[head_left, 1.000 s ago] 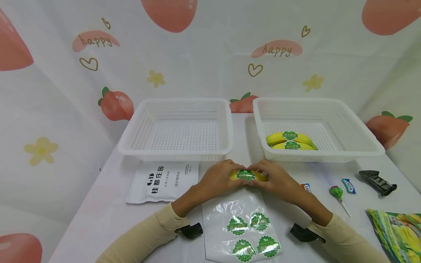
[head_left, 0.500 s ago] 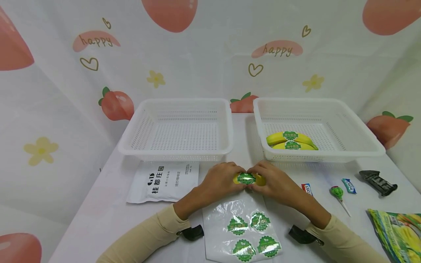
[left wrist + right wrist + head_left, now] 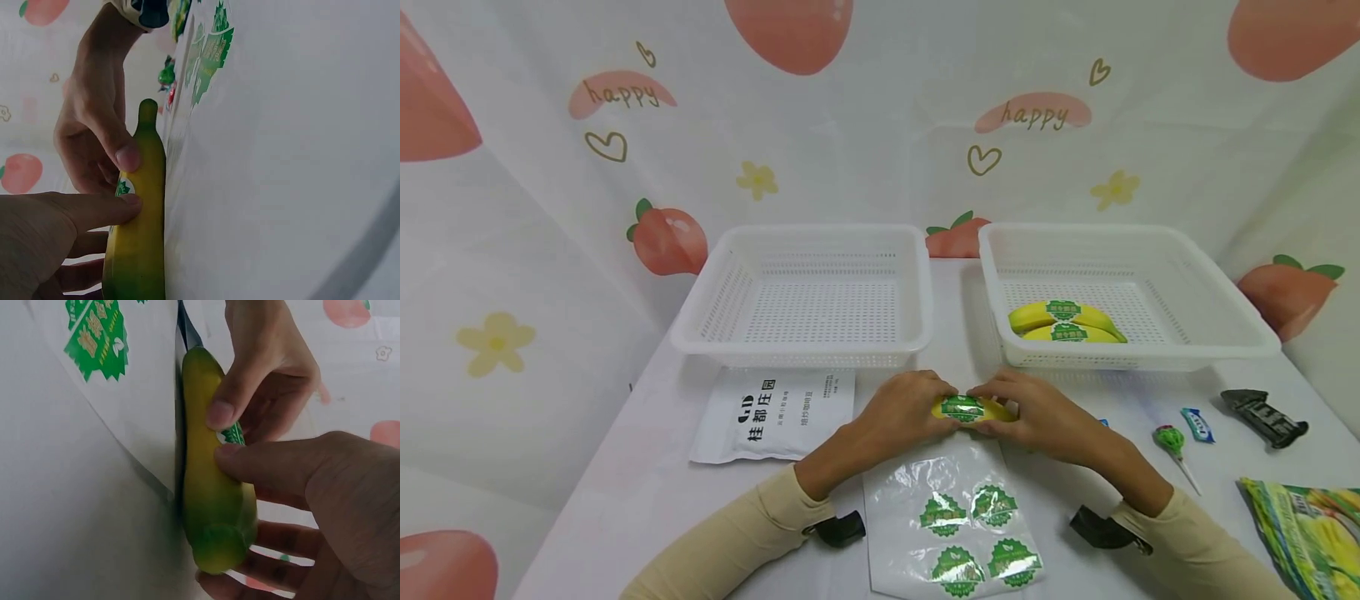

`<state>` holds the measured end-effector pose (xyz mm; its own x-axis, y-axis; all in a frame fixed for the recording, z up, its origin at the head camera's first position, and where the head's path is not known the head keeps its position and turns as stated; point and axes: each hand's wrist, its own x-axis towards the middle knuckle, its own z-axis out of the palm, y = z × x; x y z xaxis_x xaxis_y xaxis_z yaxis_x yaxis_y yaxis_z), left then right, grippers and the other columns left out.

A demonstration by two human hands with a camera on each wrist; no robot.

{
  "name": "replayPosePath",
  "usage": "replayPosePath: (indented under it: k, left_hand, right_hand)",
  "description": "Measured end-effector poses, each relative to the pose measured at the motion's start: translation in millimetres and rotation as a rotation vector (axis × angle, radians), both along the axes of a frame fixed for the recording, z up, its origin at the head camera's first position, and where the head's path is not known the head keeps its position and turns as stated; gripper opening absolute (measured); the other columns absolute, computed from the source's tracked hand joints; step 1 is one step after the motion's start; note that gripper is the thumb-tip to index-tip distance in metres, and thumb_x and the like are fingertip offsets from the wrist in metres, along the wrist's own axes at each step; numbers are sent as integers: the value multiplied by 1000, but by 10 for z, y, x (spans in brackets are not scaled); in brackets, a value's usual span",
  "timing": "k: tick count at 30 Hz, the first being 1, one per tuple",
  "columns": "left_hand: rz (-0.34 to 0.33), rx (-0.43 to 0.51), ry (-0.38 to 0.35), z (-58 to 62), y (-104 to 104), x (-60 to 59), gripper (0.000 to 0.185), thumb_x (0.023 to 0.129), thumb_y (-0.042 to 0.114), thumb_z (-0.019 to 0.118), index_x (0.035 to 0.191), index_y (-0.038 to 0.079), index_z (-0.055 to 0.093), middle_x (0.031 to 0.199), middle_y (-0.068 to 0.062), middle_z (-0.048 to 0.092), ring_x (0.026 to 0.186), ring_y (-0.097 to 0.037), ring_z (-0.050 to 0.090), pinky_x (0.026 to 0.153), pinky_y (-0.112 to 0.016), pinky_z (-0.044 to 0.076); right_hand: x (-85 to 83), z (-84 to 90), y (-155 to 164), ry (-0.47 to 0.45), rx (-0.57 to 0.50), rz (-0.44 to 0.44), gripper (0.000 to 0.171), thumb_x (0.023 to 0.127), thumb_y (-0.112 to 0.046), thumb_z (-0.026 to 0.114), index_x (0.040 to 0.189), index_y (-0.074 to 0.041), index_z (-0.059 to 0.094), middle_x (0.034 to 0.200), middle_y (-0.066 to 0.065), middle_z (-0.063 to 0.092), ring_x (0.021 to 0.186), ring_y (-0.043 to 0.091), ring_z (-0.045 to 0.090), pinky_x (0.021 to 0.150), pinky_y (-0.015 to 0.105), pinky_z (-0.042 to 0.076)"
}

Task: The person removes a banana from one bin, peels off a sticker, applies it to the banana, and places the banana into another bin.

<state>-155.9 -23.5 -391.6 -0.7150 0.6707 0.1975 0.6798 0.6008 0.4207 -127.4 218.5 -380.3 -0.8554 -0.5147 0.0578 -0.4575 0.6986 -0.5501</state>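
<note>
Between both hands a yellow banana (image 3: 998,412) lies crosswise over the top of a sticker sheet (image 3: 917,479). A green round sticker (image 3: 962,407) sits on its upper side. My left hand (image 3: 898,410) grips the left part, its thumb near the sticker's edge. Holding the right part is my right hand (image 3: 1048,417), thumb also by the sticker. In the right wrist view the banana (image 3: 206,475) shows a green tip, with fingers behind it. The left wrist view shows the banana's (image 3: 147,244) stem end beyond the right thumb. Several green stickers remain on the sheet.
Behind stand two white baskets; the left basket (image 3: 801,348) shows its bare bottom, and the right basket (image 3: 1150,354) holds two stickered bananas (image 3: 1063,321). A white pouch (image 3: 775,417) lies left. At right are a lollipop (image 3: 1168,437), small candy (image 3: 1197,425), black packet (image 3: 1266,417) and colourful bag (image 3: 1315,533).
My right hand has shifted slightly right along the banana, so more of the banana shows beside the sticker. The small red candy behind that wrist is now mostly covered. My left hand stays nearly still.
</note>
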Motion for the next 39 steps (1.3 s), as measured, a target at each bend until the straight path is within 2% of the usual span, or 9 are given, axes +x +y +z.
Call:
replayPosePath:
  k: [6,9,13,17,21,25,29,35,39]
  left_hand:
    - [21,-15,-20,8,5,0,39,90,31,86,122,10,78,107,-2,77,89,-14,67,76,-27,53]
    - [36,-1,-40,30,32,-2,44,94,38,81,129,12,74,115,-1,75,97,-14,68,80,-28,54]
    - [9,120,-125,118,137,-18,50,102,41,72,141,12,67,132,-5,71,112,-18,71,88,-28,56]
    - [-30,272,-203,249,285,-64,51,106,36,67,150,12,59,140,-7,64,117,-22,70,91,-23,56]
    - [-2,355,-242,330,447,-180,54,106,36,66,155,15,54,144,-9,57,118,-23,69,92,-22,56]
    - [58,377,-275,329,569,-307,56,105,38,68,156,17,53,144,-12,55,116,-22,70,92,-23,57]
    - [100,386,-300,282,612,-376,56,105,36,68,156,17,53,144,-11,56,116,-21,71,91,-23,57]
    - [82,415,-300,237,634,-411,55,105,33,70,155,16,54,145,-8,56,116,-22,71,88,-20,57]
    - [75,428,-298,237,631,-405,56,104,33,71,155,16,55,145,-8,57,115,-20,71,86,-18,57]
  right_hand:
    - [-33,69,116,-101,-11,6,43,92,-24,84,130,-7,71,115,-2,72,100,13,65,81,31,55]
    - [-47,84,151,-133,-21,6,38,92,-23,84,125,-9,73,114,-4,72,100,13,66,82,32,56]
    - [-54,93,163,-132,-14,9,36,91,-24,85,122,-12,73,112,-6,72,99,12,66,82,32,56]
    - [-66,93,155,-141,-7,3,36,89,-24,87,119,-11,71,109,-4,71,96,11,66,80,30,57]
    - [-75,92,148,-146,3,7,38,90,-25,86,121,-9,71,112,-1,72,96,11,67,82,32,57]
    - [-79,96,143,-143,23,15,40,91,-25,85,125,-8,72,116,-1,73,98,12,66,84,36,57]
    - [-83,108,130,-151,33,19,42,91,-27,85,126,-8,71,115,-2,73,99,12,66,85,36,57]
    - [-30,235,207,-174,87,17,40,93,-25,83,128,-9,72,115,-5,72,102,12,66,87,35,56]
    - [36,443,357,-231,93,-7,41,93,-20,83,131,-9,71,116,-2,72,95,14,66,77,30,57]
